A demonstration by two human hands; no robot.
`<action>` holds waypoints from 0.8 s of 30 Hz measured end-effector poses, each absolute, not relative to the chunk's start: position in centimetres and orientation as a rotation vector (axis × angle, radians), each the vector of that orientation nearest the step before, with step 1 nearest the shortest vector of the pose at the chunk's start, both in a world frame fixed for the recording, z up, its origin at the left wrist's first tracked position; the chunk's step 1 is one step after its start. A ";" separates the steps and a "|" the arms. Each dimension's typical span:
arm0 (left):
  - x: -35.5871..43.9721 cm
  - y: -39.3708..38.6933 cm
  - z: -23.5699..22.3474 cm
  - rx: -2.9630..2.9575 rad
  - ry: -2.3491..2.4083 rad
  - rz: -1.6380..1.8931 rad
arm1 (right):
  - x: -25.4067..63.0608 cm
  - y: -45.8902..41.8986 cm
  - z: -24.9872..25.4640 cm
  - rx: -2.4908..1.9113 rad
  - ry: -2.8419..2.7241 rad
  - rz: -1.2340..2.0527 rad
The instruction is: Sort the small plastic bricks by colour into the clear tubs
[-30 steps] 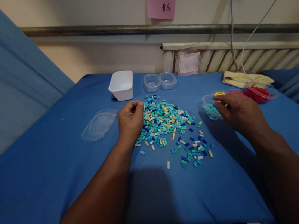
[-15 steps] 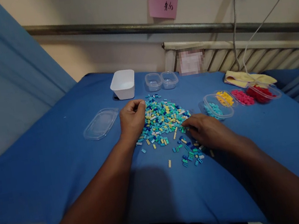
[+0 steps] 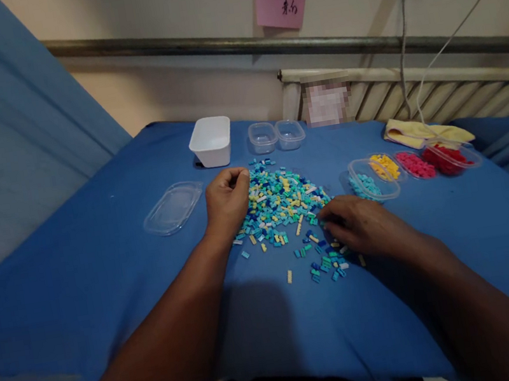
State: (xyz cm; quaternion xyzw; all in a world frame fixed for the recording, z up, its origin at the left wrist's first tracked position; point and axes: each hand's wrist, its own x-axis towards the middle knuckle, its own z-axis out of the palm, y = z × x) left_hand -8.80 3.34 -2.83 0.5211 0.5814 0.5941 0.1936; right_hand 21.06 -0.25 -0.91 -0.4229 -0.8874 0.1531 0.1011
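Bricks piled mid-frame, hands either side.
Left hand curls at their left edge, right hand at their right edge; can't tell if either grips anything. I'd pinch bricks singly, fingertips low, so the rest don't scatter.

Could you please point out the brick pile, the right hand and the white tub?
Brick pile (image 3: 280, 202): head view, middle of the heap.
Right hand (image 3: 360, 221): head view, back of the hand.
White tub (image 3: 214, 156): head view, front wall.
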 end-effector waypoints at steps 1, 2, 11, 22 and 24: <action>-8.8 3.3 -2.8 1.464 1.638 1.663 | 20.8 -0.3 -0.9 -1.245 -2.626 0.443; -8.8 3.4 -2.9 1.467 1.642 1.661 | 20.4 -0.4 -0.8 -1.246 -2.634 0.425; -8.8 3.4 -3.0 1.478 1.620 1.663 | 17.6 -1.2 0.4 -1.390 -2.729 0.274; -8.7 3.3 -2.9 1.482 1.624 1.655 | 18.0 -1.2 0.0 -1.175 -2.708 0.495; -8.7 3.3 -2.9 1.482 1.628 1.646 | 17.9 -1.2 0.1 -1.171 -2.720 0.495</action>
